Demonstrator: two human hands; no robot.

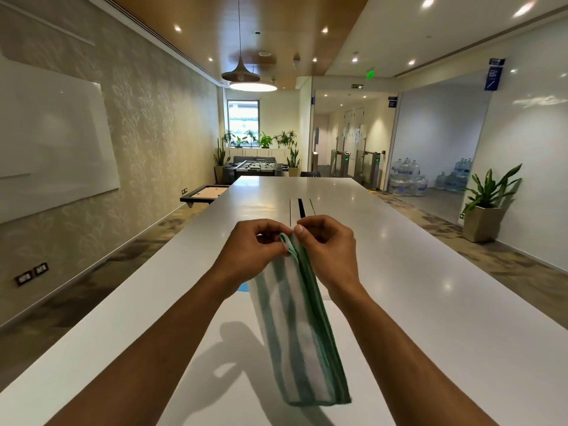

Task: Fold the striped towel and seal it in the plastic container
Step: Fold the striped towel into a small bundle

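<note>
Two hands, left hand (252, 249) and right hand (327, 247), pinch the striped towel (299, 327).

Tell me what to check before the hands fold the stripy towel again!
1. Left hand pinching the top of the green-and-white striped cloth towel: ok.
2. Right hand pinching the top beside it: ok.
3. Towel already doubled, hanging as a narrow strip: ok.
4. Top corners lined up: cannot tell, fingers cover them.
5. Bare space on the long white table: ok.
6. Plastic container ready nearby: cannot tell, none clearly seen.
</note>
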